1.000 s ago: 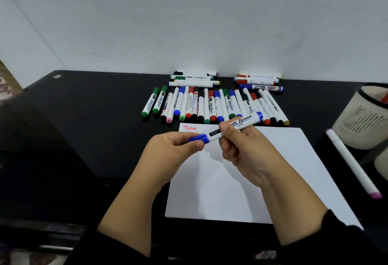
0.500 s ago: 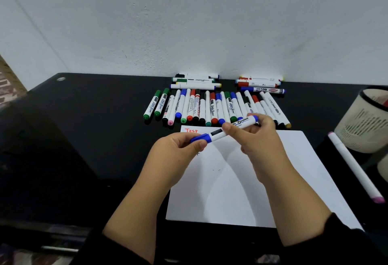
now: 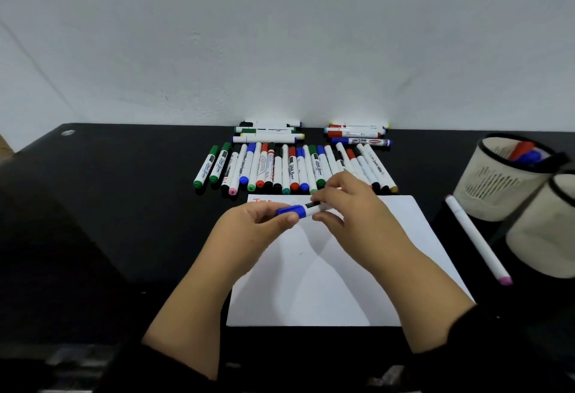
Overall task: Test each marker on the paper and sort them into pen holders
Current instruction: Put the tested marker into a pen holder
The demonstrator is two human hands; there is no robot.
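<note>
Both hands hold one blue-capped whiteboard marker (image 3: 303, 209) above the top edge of the white paper (image 3: 326, 283). My left hand (image 3: 252, 230) pinches the blue cap end. My right hand (image 3: 351, 209) grips the white barrel, hiding most of it. A row of capped markers (image 3: 286, 168) lies on the black desk behind the paper. Two shorter stacks of markers (image 3: 267, 134) (image 3: 357, 134) lie against the wall. Two mesh pen holders stand at the right: the far one (image 3: 501, 181) contains a red and a blue marker, the near one (image 3: 547, 230) is cut off by the frame.
A long white marker with a pink end (image 3: 476, 237) lies on the desk between the paper and the holders. Red writing (image 3: 261, 201) sits at the paper's top-left corner. The black desk (image 3: 109, 206) stretches wide to the left. A white wall rises behind.
The marker has levelled out and my right hand has slid along the barrel toward the cap, covering more of it. The view has tilted, showing more of the holders.
</note>
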